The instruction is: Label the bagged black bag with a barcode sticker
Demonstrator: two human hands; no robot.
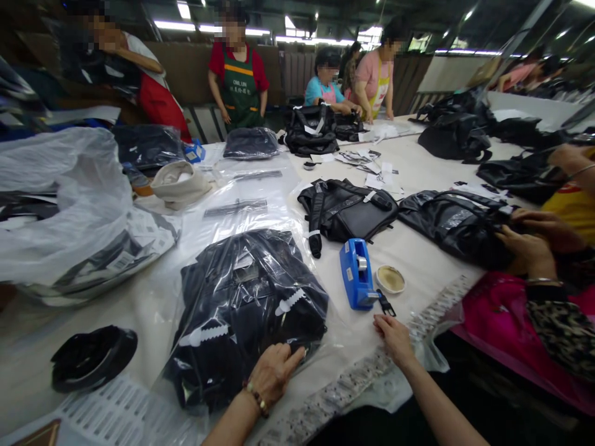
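Note:
A black backpack [251,297] in a clear plastic bag lies in front of me, with white strips round its straps. My left hand [274,375] rests on the bag's near edge, fingers stretched out and the index finger pointing right. To the right, my right hand [394,339] is just above the table near the blue tape dispenser [356,275]. Its thumb and fingertips are pressed together; anything between them is too small to make out. A black plastic buckle [385,303] lies between that hand and the dispenser, next to a round tin [390,279].
Another black backpack [348,210] lies behind the dispenser. At right, a co-worker's hands [530,244] handle a black bag [455,226]. Clear plastic bags [237,192] spread behind the wrapped backpack. A large plastic sack [93,248] and a black roll [95,358] sit at left.

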